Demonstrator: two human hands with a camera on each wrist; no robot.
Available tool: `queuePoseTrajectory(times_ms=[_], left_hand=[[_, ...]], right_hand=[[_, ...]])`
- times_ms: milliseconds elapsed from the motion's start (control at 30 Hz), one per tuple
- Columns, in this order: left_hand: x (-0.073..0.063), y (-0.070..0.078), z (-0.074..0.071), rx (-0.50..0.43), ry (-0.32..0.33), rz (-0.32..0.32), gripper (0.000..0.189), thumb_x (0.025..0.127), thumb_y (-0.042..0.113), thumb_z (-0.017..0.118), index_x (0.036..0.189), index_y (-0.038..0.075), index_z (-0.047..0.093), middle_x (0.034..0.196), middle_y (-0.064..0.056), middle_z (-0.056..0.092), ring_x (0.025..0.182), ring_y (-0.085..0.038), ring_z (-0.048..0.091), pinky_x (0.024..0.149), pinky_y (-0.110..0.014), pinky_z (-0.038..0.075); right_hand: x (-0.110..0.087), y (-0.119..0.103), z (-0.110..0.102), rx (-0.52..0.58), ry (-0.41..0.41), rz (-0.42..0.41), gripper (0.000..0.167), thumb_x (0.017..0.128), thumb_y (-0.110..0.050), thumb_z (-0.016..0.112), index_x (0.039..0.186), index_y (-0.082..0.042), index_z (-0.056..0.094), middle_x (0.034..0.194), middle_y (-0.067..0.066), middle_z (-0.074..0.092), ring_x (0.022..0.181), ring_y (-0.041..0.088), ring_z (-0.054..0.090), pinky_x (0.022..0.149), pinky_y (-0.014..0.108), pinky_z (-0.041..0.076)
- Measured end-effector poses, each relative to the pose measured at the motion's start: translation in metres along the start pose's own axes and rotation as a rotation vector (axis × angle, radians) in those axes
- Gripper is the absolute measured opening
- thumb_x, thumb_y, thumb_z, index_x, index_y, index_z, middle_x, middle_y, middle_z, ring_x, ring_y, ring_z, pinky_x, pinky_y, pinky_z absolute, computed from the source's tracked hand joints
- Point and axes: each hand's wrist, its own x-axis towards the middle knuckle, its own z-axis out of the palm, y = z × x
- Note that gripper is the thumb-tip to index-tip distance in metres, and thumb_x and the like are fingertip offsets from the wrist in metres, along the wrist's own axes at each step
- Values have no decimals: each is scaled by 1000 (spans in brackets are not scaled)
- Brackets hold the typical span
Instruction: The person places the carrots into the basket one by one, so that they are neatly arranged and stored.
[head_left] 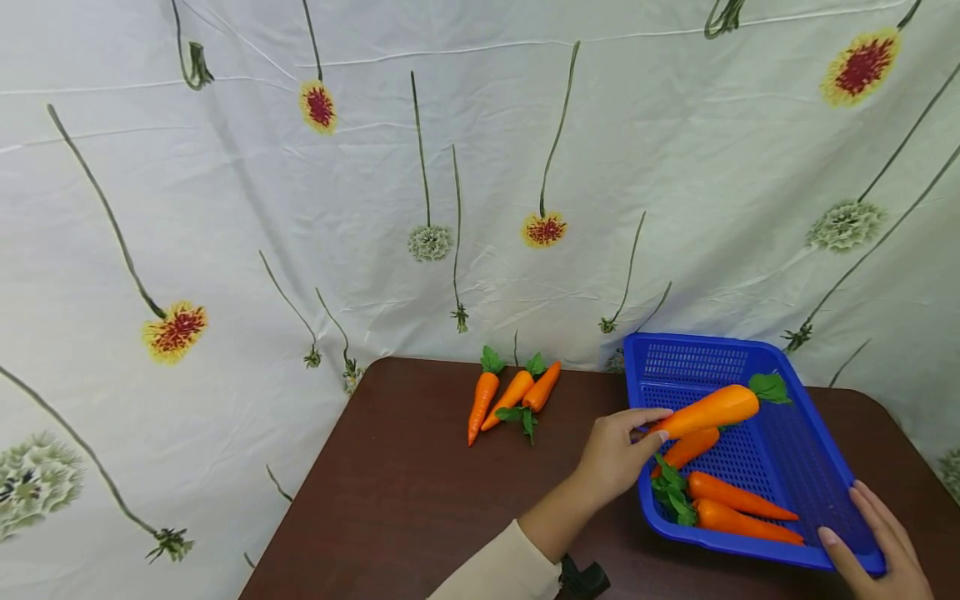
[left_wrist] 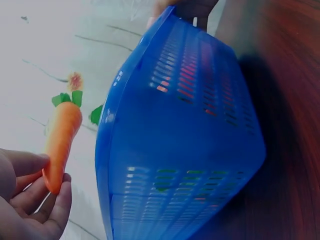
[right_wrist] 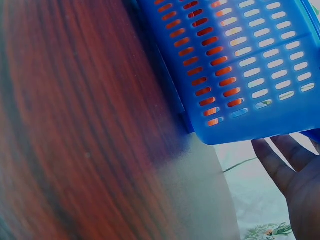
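Observation:
My left hand pinches an orange carrot with green leaves by its narrow end. In the head view this carrot is over the blue basket, leafy end to the right; the left wrist view shows the carrot outside the basket wall. Three carrots lie inside: one partly hidden beneath the held carrot, and two side by side, including a front carrot, near the front wall. My right hand grips the basket's near right corner, thumb and fingers at its rim.
To the left of the basket, three more carrots lie grouped near the back edge of the dark brown table. Behind the table hangs a white cloth printed with flowers. The basket stands on the table's right side.

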Motion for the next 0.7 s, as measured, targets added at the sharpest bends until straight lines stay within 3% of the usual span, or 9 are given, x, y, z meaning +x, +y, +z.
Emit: queuePoseTrajectory(times_ms=[100, 233, 333, 600, 700], left_hand=[[-2, 3, 4, 40, -62, 15, 28, 98, 22, 67, 126, 24, 73, 124, 6, 72, 82, 5, 63, 68, -9, 52], [-5, 4, 8, 70, -139, 7, 28, 99, 22, 67, 126, 25, 73, 119, 8, 73, 58, 5, 48, 51, -11, 45], [-7, 5, 10, 111, -172, 7, 28, 98, 23, 67, 126, 26, 73, 115, 10, 73, 51, 4, 40, 47, -12, 41], [-11, 7, 14, 242, -270, 44, 29, 99, 25, 66, 127, 29, 72, 105, 13, 69, 49, 4, 36, 48, -10, 40], [-12, 8, 14, 279, -295, 74, 29, 100, 26, 64, 128, 29, 71, 87, 14, 63, 45, 5, 31, 45, -10, 36]], right_hand=[[1, -1, 0, -6, -9, 10, 73, 98, -26, 62, 160, -10, 27, 170, 14, 17, 158, 34, 10, 126, 60, 10], [1, 0, 1, -9, -15, 16, 73, 99, -27, 62, 161, -9, 26, 170, 16, 17, 157, 37, 12, 125, 60, 11], [1, 0, 1, -12, -22, 22, 74, 99, -27, 61, 161, -9, 25, 170, 16, 15, 156, 40, 13, 125, 62, 11], [1, -1, 1, -10, -12, 21, 74, 99, -27, 61, 161, -9, 26, 170, 16, 16, 156, 38, 13, 125, 61, 11], [-1, -2, 1, -3, 0, 30, 73, 98, -27, 62, 160, -11, 27, 170, 12, 16, 157, 35, 14, 126, 58, 11]])
